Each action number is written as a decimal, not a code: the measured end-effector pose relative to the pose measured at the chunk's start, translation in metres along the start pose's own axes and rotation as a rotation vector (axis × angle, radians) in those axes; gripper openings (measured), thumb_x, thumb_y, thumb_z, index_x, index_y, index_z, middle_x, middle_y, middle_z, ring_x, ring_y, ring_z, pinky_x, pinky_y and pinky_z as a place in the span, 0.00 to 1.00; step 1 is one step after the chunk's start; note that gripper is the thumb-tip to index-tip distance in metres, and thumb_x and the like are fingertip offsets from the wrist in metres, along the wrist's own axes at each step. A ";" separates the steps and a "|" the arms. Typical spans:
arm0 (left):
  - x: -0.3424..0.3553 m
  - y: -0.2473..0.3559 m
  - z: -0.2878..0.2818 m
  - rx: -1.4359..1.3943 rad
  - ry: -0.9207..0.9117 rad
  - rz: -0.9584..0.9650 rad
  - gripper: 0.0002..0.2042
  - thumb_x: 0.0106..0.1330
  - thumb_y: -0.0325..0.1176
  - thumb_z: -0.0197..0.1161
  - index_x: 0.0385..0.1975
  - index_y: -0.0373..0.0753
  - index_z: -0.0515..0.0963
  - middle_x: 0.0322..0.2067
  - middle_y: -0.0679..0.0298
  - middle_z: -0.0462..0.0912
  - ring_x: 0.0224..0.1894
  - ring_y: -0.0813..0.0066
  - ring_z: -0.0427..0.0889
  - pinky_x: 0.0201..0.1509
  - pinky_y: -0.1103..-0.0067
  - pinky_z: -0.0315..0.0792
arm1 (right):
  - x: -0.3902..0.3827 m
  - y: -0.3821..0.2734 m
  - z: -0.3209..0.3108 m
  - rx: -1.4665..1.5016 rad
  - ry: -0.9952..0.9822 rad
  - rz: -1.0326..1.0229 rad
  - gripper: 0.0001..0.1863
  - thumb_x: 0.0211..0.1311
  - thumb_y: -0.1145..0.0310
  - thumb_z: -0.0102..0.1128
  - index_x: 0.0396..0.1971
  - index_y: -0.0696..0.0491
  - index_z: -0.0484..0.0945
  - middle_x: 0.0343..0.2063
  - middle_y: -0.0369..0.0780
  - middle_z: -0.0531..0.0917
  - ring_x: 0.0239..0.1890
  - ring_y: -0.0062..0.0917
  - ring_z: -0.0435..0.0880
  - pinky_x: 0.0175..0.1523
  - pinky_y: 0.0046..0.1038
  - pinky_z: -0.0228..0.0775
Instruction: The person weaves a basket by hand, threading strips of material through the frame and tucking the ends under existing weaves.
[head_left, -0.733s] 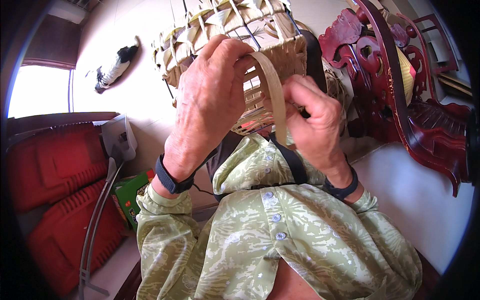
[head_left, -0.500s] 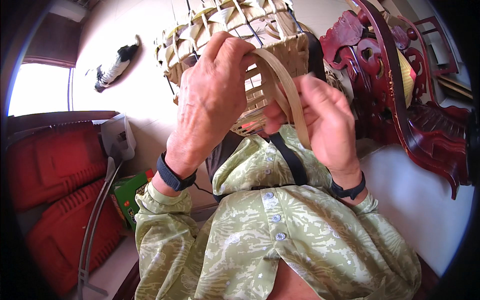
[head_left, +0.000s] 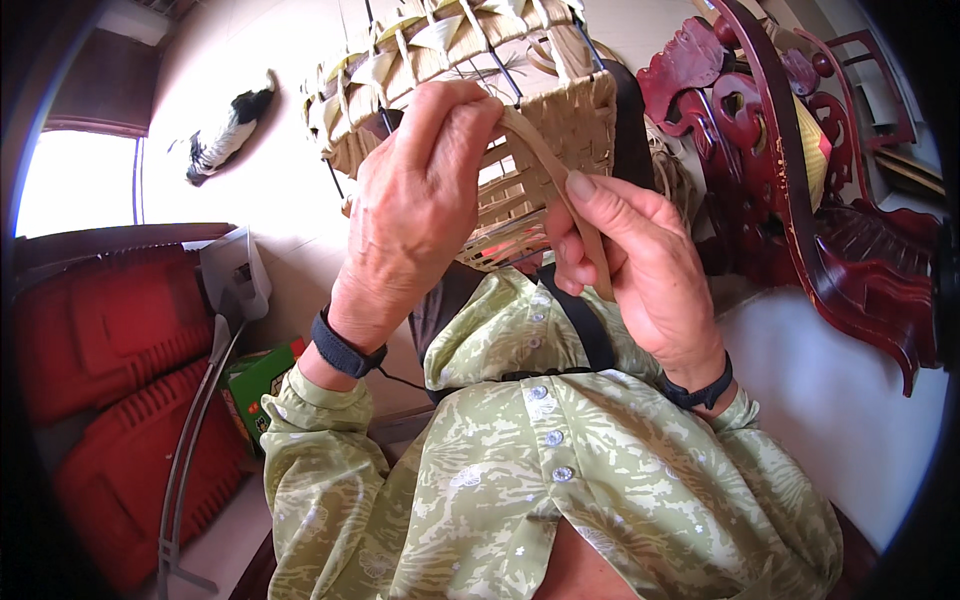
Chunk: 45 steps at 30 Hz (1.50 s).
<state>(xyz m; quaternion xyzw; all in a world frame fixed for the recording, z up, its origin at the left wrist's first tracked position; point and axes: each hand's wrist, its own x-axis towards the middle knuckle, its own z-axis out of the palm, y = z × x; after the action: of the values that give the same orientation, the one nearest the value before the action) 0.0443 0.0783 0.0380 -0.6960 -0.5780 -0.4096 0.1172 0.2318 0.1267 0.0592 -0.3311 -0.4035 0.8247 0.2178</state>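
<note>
A half-woven basket (head_left: 560, 115) of tan strips on dark, thin frame rods rests in front of me, its upper rim wrapped with pale pointed folds. My left hand (head_left: 420, 180) is closed at the near edge of the basket, pinching one end of a flat tan strip (head_left: 541, 155); its fingertips are partly hidden. From there the strip slants down to my right hand (head_left: 640, 245), which grips it between thumb and fingers. The strip's loose end hangs below the right fingers. Through the near side, gaps show between the woven strips.
On the right stands a carved dark-red wooden chair (head_left: 790, 170). Red ridged plastic pieces (head_left: 120, 330) lie at left, beside a grey curved bar (head_left: 190, 450) and a green box (head_left: 258, 385). A black-and-white animal (head_left: 230, 135) lies on the pale floor farther off.
The strip was bowed in a loose loop and is now drawn straighter between my hands. My right thumb has come down onto it; the left hand has shifted slightly left and down.
</note>
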 end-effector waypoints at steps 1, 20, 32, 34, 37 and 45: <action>0.000 -0.001 -0.001 -0.005 -0.002 0.005 0.10 0.59 0.19 0.59 0.41 0.32 0.75 0.40 0.58 0.76 0.35 0.61 0.84 0.36 0.73 0.80 | -0.001 0.000 0.002 -0.045 0.004 -0.037 0.20 0.71 0.55 0.54 0.29 0.59 0.80 0.19 0.33 0.77 0.20 0.14 0.70 0.27 0.17 0.63; -0.002 -0.001 -0.004 0.032 -0.020 0.034 0.12 0.57 0.20 0.61 0.42 0.32 0.76 0.41 0.59 0.76 0.37 0.62 0.83 0.37 0.74 0.80 | -0.004 0.007 0.009 -0.300 -0.038 -0.196 0.20 0.71 0.60 0.56 0.50 0.62 0.72 0.35 0.43 0.85 0.37 0.23 0.84 0.45 0.24 0.76; -0.005 -0.001 0.001 0.088 0.023 0.044 0.12 0.57 0.19 0.61 0.42 0.31 0.76 0.43 0.59 0.76 0.36 0.63 0.83 0.36 0.74 0.79 | 0.012 0.006 0.017 -0.068 0.009 -0.183 0.10 0.70 0.65 0.57 0.35 0.58 0.78 0.24 0.37 0.82 0.20 0.14 0.76 0.24 0.18 0.69; -0.005 -0.002 0.001 0.094 0.014 0.051 0.13 0.57 0.19 0.61 0.43 0.31 0.77 0.43 0.59 0.76 0.36 0.63 0.83 0.36 0.75 0.79 | 0.012 0.010 0.019 0.118 -0.039 -0.173 0.10 0.70 0.66 0.56 0.34 0.58 0.77 0.23 0.37 0.82 0.20 0.15 0.76 0.24 0.18 0.69; -0.005 0.000 0.000 0.112 -0.007 0.041 0.14 0.56 0.19 0.62 0.44 0.31 0.77 0.43 0.59 0.77 0.36 0.63 0.83 0.37 0.75 0.80 | 0.010 0.009 0.019 0.226 -0.061 -0.103 0.10 0.71 0.65 0.54 0.34 0.57 0.77 0.24 0.38 0.81 0.20 0.18 0.76 0.26 0.20 0.70; -0.007 -0.004 0.003 0.098 0.051 0.059 0.14 0.55 0.19 0.63 0.43 0.32 0.79 0.43 0.59 0.78 0.38 0.64 0.84 0.38 0.75 0.80 | 0.006 0.012 0.024 0.551 -0.171 0.075 0.13 0.74 0.63 0.50 0.36 0.57 0.76 0.25 0.38 0.80 0.22 0.21 0.77 0.28 0.25 0.71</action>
<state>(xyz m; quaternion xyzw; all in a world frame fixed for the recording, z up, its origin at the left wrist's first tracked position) 0.0421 0.0765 0.0301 -0.6954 -0.5734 -0.3948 0.1780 0.2090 0.1109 0.0585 -0.2035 -0.1688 0.9356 0.2338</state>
